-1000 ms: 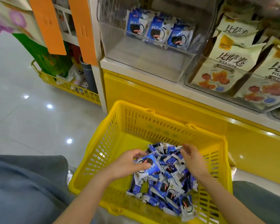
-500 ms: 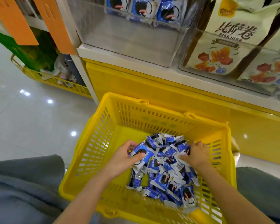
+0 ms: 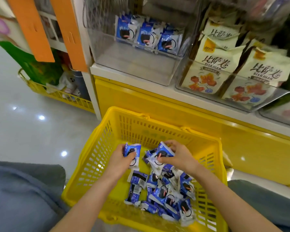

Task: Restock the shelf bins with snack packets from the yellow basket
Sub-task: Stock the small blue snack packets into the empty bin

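Note:
A yellow basket (image 3: 107, 148) stands on the floor in front of me, with a heap of several blue-and-white snack packets (image 3: 164, 193) in its right half. My left hand (image 3: 120, 160) grips a small stack of blue packets (image 3: 132, 152) held just above the pile. My right hand (image 3: 179, 154) pinches another blue packet (image 3: 163, 150) lifted off the heap. Above, a clear shelf bin (image 3: 132, 64) holds three upright packets of the same kind (image 3: 147, 36) at its back.
To the right of that bin, a second clear bin (image 3: 258, 104) holds cream-coloured snack bags (image 3: 214, 67). The yellow shelf base (image 3: 157, 104) runs behind the basket. At the left are orange hanging tags (image 3: 32, 29), another yellow basket (image 3: 57, 94) and glossy floor (image 3: 23, 131). My knees flank the basket.
Both hands have lifted packets up off the heap; the left now holds a small stack clear of the pile. The view has tilted up towards the shelf bins.

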`<state>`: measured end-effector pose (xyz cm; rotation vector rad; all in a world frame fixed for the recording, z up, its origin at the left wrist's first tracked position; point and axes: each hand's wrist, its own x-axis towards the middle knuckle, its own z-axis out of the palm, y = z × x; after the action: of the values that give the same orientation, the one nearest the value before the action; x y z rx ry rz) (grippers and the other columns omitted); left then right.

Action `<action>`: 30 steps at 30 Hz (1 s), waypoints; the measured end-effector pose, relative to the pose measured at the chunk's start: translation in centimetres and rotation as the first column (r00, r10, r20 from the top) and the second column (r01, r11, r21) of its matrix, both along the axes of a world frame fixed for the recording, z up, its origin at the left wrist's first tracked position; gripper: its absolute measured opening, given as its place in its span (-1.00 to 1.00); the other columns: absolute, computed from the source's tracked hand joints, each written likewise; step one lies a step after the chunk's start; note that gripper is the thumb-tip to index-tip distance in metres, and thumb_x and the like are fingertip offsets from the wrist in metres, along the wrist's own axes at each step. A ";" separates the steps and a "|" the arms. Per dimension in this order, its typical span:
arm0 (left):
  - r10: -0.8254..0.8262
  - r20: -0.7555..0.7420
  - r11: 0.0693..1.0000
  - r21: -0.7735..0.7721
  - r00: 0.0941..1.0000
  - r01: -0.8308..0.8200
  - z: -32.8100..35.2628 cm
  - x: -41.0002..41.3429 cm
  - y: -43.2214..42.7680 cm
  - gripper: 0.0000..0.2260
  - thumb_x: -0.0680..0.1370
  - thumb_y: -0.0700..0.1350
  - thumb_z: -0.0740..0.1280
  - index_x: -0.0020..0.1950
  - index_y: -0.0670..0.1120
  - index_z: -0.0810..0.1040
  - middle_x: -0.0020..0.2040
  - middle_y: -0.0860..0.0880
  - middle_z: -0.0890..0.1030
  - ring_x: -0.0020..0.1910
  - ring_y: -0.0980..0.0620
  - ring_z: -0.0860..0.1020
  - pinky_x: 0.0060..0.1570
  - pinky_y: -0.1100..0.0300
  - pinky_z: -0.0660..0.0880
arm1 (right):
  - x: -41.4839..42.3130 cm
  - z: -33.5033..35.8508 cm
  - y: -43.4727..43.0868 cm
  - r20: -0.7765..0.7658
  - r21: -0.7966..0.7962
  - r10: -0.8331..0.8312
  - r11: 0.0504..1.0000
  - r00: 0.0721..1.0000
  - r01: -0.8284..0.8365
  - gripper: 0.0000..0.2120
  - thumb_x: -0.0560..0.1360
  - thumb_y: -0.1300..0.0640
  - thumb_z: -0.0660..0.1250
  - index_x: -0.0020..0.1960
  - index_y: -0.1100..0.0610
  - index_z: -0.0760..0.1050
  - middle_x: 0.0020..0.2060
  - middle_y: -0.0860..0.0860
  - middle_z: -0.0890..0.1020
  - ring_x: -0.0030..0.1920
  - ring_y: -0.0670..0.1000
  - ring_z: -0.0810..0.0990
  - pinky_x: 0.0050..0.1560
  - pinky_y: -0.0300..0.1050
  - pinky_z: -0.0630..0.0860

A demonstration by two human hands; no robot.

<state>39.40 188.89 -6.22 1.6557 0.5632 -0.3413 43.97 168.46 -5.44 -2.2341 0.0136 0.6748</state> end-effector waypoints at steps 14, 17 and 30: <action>0.070 0.249 0.964 -0.265 0.966 -0.002 9.1 0.4 0.7 -0.75 0.46 -0.10 0.42 0.10 -0.05 0.49 0.02 0.00 0.65 -0.08 0.15 0.63 -0.24 0.34 0.52 | -2.4 12.1 6.0 0.098 0.347 -0.076 0.937 0.992 0.038 -0.54 0.41 0.17 0.44 0.25 0.11 0.36 0.00 -0.03 0.64 -0.08 -0.13 0.66 -0.12 -0.29 0.58; 0.112 0.334 0.970 -0.240 0.936 -0.030 11.2 1.5 1.7 -0.66 0.47 -0.16 0.40 0.21 -0.17 0.43 0.09 -0.09 0.61 0.05 0.01 0.60 0.05 0.11 0.55 | -2.0 13.6 7.1 0.080 0.356 -0.119 0.931 0.990 0.083 -0.47 0.35 0.17 0.50 0.23 0.11 0.35 -0.05 -0.03 0.68 -0.11 -0.08 0.68 -0.17 -0.26 0.59; 0.296 0.488 0.954 -0.197 0.822 -0.226 15.4 8.1 10.1 -0.65 0.47 -0.19 0.40 0.22 -0.08 0.42 0.05 -0.01 0.57 -0.11 0.15 0.54 -0.20 0.27 0.45 | 11.7 24.4 10.6 0.642 0.185 -0.197 0.978 0.741 0.101 -0.63 0.40 0.04 0.46 0.14 0.04 0.40 0.06 -0.02 0.59 0.03 -0.02 0.61 0.10 -0.01 0.56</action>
<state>47.49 198.95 9.21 1.4368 0.3444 0.2643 55.63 179.10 19.00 -2.1881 -0.1998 -0.2290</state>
